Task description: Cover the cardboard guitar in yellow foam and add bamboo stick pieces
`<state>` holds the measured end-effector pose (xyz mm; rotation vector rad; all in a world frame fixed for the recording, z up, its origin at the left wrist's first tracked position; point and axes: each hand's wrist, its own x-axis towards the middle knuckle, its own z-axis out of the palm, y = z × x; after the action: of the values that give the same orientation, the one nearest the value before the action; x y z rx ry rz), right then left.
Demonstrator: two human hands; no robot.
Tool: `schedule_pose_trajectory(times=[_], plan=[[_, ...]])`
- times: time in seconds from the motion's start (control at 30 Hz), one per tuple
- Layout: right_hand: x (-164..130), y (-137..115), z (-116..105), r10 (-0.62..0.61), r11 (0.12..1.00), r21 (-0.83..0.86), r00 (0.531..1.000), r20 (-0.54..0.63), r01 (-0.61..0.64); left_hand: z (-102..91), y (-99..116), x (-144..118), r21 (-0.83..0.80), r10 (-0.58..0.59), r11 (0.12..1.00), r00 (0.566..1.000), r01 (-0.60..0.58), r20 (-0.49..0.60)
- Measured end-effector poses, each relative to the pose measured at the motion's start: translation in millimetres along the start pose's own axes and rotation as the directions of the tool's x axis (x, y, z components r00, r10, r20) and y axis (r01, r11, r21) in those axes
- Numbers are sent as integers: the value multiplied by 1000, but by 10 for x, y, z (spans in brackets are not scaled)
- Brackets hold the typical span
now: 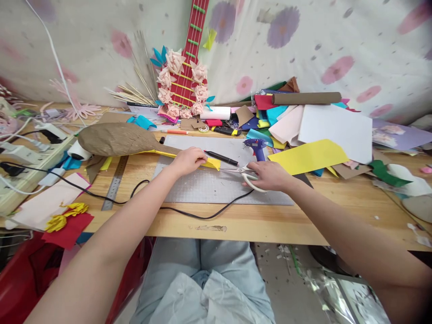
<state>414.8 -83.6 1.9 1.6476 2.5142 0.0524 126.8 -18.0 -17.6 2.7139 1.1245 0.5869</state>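
Observation:
My left hand (188, 161) rests palm down on a yellow paper strip (211, 164) that lies along the far edge of a grey cutting mat (216, 184). A brown paper paddle shape (116, 138) lies over the strip's left part. My right hand (268, 176) grips white-handled scissors (248, 176) on the mat, blades pointing left toward the yellow strip. A black pen (221, 157) lies just beyond my left hand. A blue glue gun (256, 147) stands behind the scissors, its black cord (202, 216) trailing across the table's front.
A heap of coloured paper sheets (313, 128) and a brown cardboard tube (306, 97) fill the back right. A red cardboard guitar with paper flowers (184, 76) leans on the wall. A steel ruler (114, 182) and power strips (23, 155) lie at the left.

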Motion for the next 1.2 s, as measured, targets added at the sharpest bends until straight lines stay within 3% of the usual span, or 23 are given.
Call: schedule_pose_trajectory(times=[0.13, 0.33, 0.8, 1.2], plan=[[87, -108, 9, -61, 997, -38, 997, -44, 60, -90, 26, 71, 18, -76, 997, 990, 74, 120], [222, -212, -18, -105, 993, -57, 991, -83, 101, -110, 6, 137, 9, -142, 990, 973, 143, 185], [375, -370, -46, -119, 989, -90, 992, -41, 115, -144, 0, 194, -51, -141, 987, 975, 152, 174], [397, -385, -49, -76, 988, -133, 997, 17, 78, -129, -82, 248, -145, -161, 969, 957, 200, 243]])
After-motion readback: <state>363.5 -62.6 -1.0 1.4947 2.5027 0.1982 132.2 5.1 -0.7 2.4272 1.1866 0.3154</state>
